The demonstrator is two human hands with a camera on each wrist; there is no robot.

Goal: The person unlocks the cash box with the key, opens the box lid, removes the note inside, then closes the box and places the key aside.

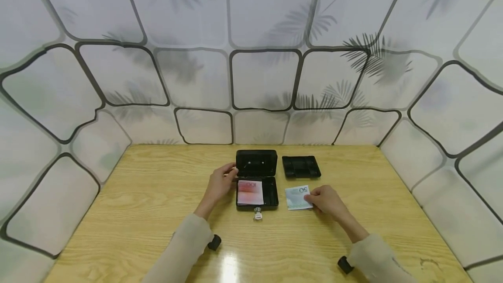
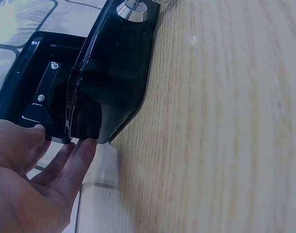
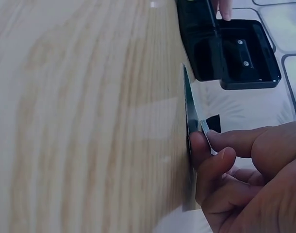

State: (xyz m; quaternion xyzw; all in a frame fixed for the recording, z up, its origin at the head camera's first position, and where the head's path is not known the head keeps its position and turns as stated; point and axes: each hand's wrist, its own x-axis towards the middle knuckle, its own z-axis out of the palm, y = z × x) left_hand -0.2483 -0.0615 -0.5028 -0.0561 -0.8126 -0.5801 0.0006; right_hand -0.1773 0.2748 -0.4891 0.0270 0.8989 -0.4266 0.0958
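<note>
A black cash box stands with its lid raised, a red 100 banknote lying in its left part. A silver lock with keys shows at its front. My left hand is at the box's left rear corner. In the left wrist view its thumb lies at the lid's edge and its loosely bent fingertips touch the side by the hinge. To the right of the box, my right hand pinches a pale blue-green 50 banknote by its right edge, close over the table. Two layers of paper show there.
A black compartment tray lies behind the 50 banknote, right of the raised lid. The wooden table meets a white patterned curtain at the back and sides. Each wrist wears a small black device.
</note>
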